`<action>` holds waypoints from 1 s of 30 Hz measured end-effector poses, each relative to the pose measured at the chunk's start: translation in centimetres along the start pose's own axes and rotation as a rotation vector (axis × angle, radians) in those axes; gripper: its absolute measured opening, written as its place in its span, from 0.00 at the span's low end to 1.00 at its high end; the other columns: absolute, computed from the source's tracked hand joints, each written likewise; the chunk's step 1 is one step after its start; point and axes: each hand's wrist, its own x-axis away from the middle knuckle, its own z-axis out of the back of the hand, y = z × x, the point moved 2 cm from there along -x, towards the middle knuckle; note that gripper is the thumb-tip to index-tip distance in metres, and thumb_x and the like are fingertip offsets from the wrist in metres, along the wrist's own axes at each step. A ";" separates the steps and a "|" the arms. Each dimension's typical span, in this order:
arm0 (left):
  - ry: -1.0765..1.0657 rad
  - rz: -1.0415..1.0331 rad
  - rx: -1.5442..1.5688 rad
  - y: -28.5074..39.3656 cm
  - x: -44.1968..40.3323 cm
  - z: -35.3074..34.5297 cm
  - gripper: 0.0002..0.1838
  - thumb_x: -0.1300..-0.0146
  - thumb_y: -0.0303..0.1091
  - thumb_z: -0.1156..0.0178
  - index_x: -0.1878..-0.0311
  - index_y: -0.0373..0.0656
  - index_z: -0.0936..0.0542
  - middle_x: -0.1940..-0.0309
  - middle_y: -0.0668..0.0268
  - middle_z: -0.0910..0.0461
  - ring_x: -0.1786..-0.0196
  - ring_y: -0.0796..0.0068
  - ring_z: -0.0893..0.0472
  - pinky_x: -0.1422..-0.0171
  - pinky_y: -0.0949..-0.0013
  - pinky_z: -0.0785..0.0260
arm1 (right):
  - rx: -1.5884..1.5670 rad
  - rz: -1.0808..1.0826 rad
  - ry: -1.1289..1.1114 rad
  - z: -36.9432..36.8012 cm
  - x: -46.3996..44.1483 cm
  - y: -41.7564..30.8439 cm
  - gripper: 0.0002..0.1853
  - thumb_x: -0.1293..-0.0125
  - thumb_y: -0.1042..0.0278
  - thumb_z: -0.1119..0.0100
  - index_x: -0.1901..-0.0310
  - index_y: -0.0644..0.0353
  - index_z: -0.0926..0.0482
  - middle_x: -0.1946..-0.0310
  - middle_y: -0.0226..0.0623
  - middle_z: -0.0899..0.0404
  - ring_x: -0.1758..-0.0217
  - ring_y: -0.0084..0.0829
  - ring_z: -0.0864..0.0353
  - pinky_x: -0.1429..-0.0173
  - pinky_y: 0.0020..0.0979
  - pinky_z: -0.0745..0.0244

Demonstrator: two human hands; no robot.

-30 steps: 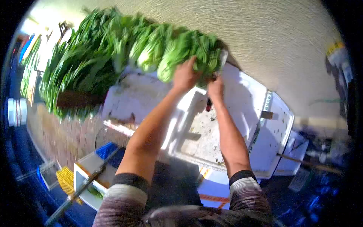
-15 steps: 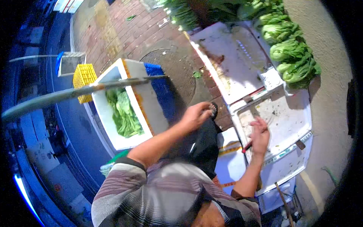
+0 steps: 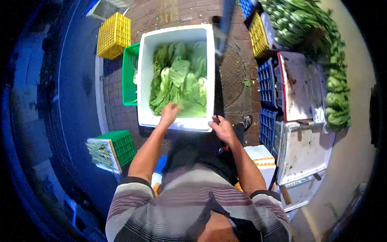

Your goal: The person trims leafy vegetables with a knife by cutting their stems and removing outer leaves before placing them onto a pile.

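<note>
A white foam box (image 3: 175, 124) stands in front of me, holding leafy green vegetables (image 3: 179, 74), with one broad leaf on top. My left hand (image 3: 170, 113) reaches over the near rim, fingers curled closed beside a smeared pale leaf (image 3: 191, 109). Whether it grips that leaf is hard to see. At the near right corner of the box is my right hand (image 3: 223, 130), its thumb against the box. A small dark item shows between its thumb and forefinger, too little of it visible to name.
A green crate (image 3: 130, 76) adjoins the box's left side. Beyond it sits a yellow crate (image 3: 115, 34). To my right are blue crates (image 3: 267, 86), foam lids (image 3: 304, 151) and stacked greens (image 3: 336, 94). A pole (image 3: 227, 18) rises past the box's far right corner.
My view has turned left, and the foam box now lies straight ahead. Both hands have moved from near the right-hand foam trays to the box's near edge.
</note>
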 end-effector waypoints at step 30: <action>0.077 0.099 0.525 -8.7 0.7 3.4 0.18 0.33 0.39 0.36 0.46 0.37 0.21 0.62 0.58 0.16 0.62 0.76 0.19 0.56 0.69 0.26 | 0.111 0.184 -0.179 -16.6 -24.1 -23.1 0.15 0.34 0.60 0.38 0.57 0.66 0.21 0.72 0.33 0.21 0.79 0.19 0.29 0.75 0.23 0.30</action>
